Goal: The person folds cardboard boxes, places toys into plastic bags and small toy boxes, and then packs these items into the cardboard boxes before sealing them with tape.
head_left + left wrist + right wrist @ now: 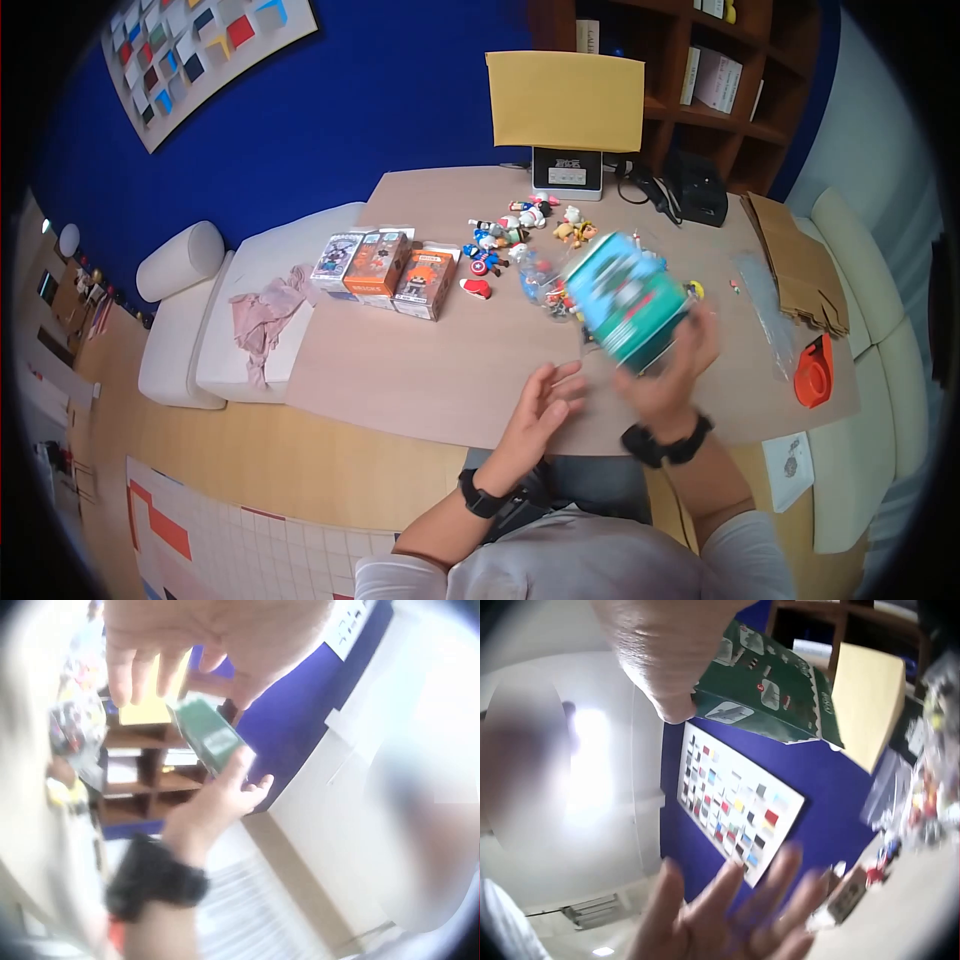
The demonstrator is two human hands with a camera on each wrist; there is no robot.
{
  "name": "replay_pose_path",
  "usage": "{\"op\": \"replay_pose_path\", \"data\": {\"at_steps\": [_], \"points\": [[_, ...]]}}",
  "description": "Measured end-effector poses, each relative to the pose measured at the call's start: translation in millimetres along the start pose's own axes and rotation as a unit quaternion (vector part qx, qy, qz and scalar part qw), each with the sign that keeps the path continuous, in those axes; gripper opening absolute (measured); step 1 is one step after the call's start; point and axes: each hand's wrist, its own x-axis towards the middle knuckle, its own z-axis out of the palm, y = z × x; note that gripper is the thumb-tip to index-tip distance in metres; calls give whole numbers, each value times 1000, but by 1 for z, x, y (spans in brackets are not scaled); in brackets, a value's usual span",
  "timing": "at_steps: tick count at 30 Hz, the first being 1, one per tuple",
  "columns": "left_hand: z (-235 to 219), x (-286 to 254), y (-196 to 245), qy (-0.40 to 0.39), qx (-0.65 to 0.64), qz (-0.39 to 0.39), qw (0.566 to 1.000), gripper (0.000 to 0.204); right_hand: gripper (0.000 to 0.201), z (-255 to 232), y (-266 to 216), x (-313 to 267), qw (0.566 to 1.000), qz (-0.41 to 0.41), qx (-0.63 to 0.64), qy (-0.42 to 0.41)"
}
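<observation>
Pale shirt point(570, 565) lies nearest, below the grip. Right hand point(668, 385) grips a tilted green box point(622, 300) by its near end, raised above the table point(400, 370), whose near edge runs beneath the wrists. Left hand point(540, 410), fingers loosely spread, hangs across a gap leftward. Farther left of the grip, an orange carton point(378, 262) seems to read "BRICKS". Beyond the grip, the green box partly hides toy figures point(490, 240); its own lettering is blurred.

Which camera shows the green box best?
The right wrist view: the green box looks close and sharpest there, with little printed pictures showing, though the right hand hides part of it. The head view shows its blue-and-green face, but blurred. The left wrist view shows it small, green and blurry.
</observation>
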Motion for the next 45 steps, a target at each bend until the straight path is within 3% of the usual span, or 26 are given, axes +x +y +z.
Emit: {"op": "replay_pose_path", "data": {"at_steps": [1, 4, 8, 10, 14, 15, 18, 22, 23, 25, 29, 32, 35, 45], "points": [[5, 4, 1, 6, -95, -20, 995, 42, 84, 6, -14, -15, 999, -22, 26, -15], [2, 20, 6, 61, -116, -1, 991, 48, 85, 19, -37, -36, 993, -3, 98, -68], [-46, 49, 35, 152, 45, 69, 985, 41, 81, 7, -35, -50, 969, 119, 136, -170], [-97, 71, 37, 246, 154, 89, 953, 42, 78, 4, -27, -59, 952, 167, 133, -221], [-167, 94, 58, 300, 220, 28, 928, 48, 71, -3, -7, -79, 929, 248, 110, -252], [-170, 96, 60, 310, 222, 17, 924, 50, 70, -8, -5, -79, 920, 273, 107, -261], [-172, 93, 55, 351, 120, 102, 923, 48, 67, -13, 6, -95, 905, 317, 156, -237], [-146, 83, 42, 376, 107, 136, 910, 67, 63, -14, 11, -97, 904, 330, 135, -238], [-132, 79, 45, 353, 80, 111, 925, 83, 62, -14, 10, -93, 904, 327, 131, -243], [-149, 89, 29, 387, 287, 103, 870, 88, 61, -14, 9, -91, 903, 323, 125, -253], [-171, 105, 16, 385, 595, 121, 695, 100, 60, -16, 10, -91, 897, 333, 126, -260], [-188, 113, 23, 342, 619, 136, 694, 105, 59, -16, 10, -92, 896, 342, 125, -254], [-173, 116, 35, 333, 548, 97, 761, 103, 58, -15, 12, -94, 899, 337, 122, -251], [-188, 156, 12, 382, 517, 137, 754, 99, 55, -13, 13, -91, 899, 342, 122, -244]]}}
